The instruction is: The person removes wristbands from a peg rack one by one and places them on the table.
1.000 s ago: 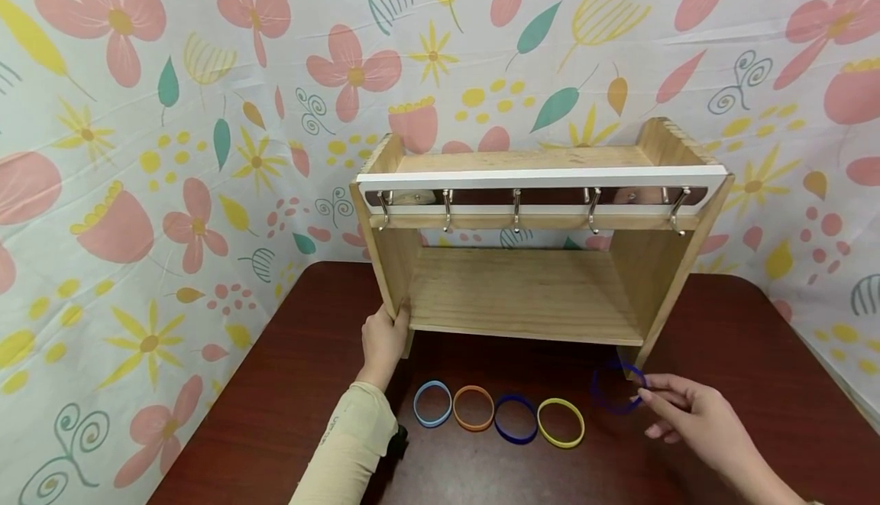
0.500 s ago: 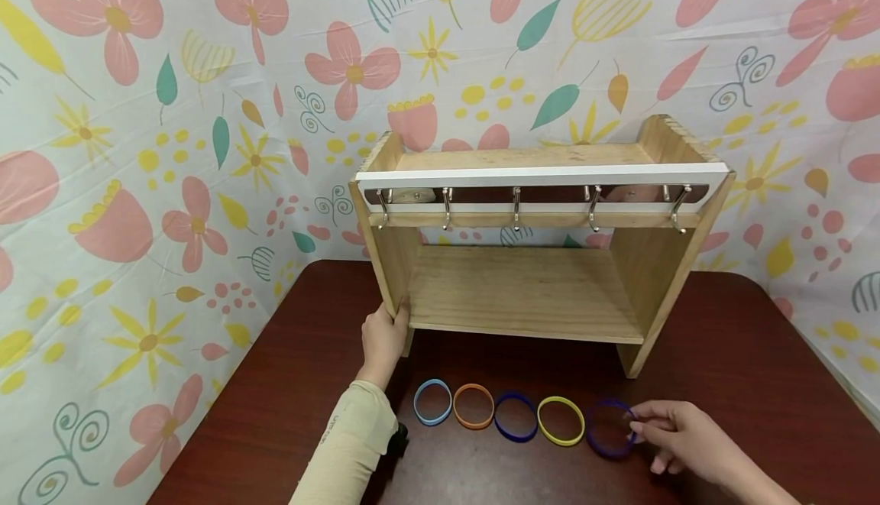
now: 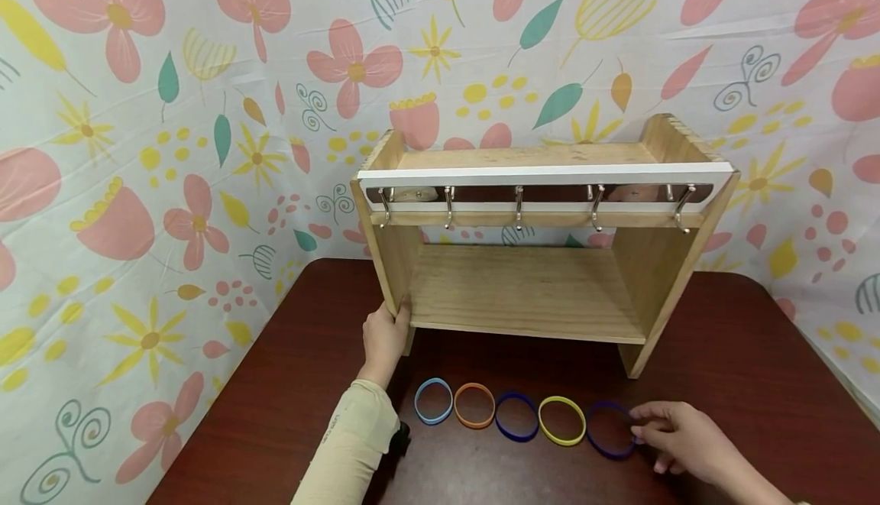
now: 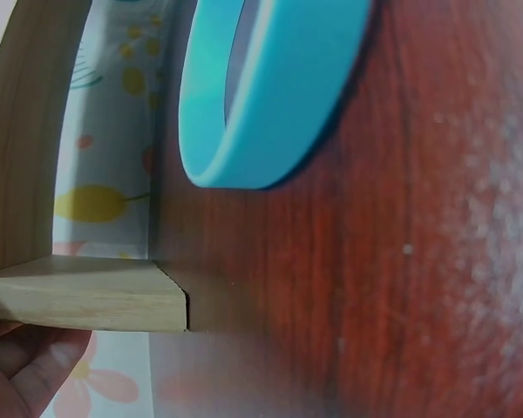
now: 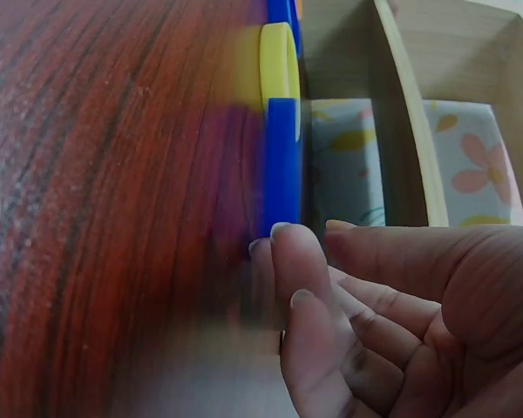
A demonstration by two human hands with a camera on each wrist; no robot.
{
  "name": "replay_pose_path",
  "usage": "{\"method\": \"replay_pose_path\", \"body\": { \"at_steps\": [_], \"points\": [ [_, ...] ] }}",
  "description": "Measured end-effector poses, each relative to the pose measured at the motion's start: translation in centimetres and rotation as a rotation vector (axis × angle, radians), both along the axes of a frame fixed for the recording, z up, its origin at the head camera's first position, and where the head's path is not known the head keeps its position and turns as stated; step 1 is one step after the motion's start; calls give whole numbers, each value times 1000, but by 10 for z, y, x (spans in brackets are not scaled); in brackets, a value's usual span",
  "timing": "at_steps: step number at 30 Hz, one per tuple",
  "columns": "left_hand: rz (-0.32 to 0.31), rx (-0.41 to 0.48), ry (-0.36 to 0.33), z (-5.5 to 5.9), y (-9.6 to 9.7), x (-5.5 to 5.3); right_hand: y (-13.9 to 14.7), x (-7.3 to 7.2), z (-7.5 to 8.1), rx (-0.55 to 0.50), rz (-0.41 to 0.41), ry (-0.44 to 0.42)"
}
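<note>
A wooden shelf [image 3: 522, 291] with a row of metal hooks [image 3: 519, 207] along its white front rail stands on the table. Its left side panel is gripped low down by my left hand [image 3: 383, 339]; those fingers [image 4: 44, 366] show behind the wood in the left wrist view. My right hand [image 3: 677, 436] is at the right end of a row of wristbands, its fingertips at the edge of a dark blue-purple wristband [image 3: 610, 455] lying on the table. Thumb and forefinger are apart in the right wrist view, where the band [image 5: 281, 165] reaches the fingertips.
Left of that band lie a yellow wristband [image 3: 562, 442], a dark blue wristband [image 3: 517, 438], an orange wristband [image 3: 474, 425] and a light blue wristband [image 3: 433, 419], in front of the shelf. A flower-patterned cloth [image 3: 227, 108] hangs behind the dark red table [image 3: 275, 383].
My right hand has brought the dark blue-purple wristband down and nearer onto the table, beside the yellow one; thumb and forefinger are now apart. The left hand keeps its grip on the shelf.
</note>
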State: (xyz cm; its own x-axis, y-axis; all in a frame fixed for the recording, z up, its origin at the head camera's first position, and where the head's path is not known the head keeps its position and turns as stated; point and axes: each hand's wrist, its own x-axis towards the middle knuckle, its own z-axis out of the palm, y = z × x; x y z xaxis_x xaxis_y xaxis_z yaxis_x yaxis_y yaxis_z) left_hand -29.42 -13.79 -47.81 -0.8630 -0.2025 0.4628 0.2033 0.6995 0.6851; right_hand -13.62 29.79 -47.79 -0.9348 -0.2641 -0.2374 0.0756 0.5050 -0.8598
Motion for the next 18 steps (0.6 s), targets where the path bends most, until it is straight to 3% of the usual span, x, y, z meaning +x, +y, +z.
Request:
{"method": "replay_pose_path", "body": {
  "at_steps": [5, 10, 18],
  "points": [
    [2, 7, -10, 1, 1, 2, -2, 2, 6, 99, -45, 23],
    [9, 12, -24, 2, 1, 3, -4, 5, 14, 211, -104, 103],
    [14, 51, -68, 9, 0, 7, -8, 9, 25, 308, -155, 192]
  ]
}}
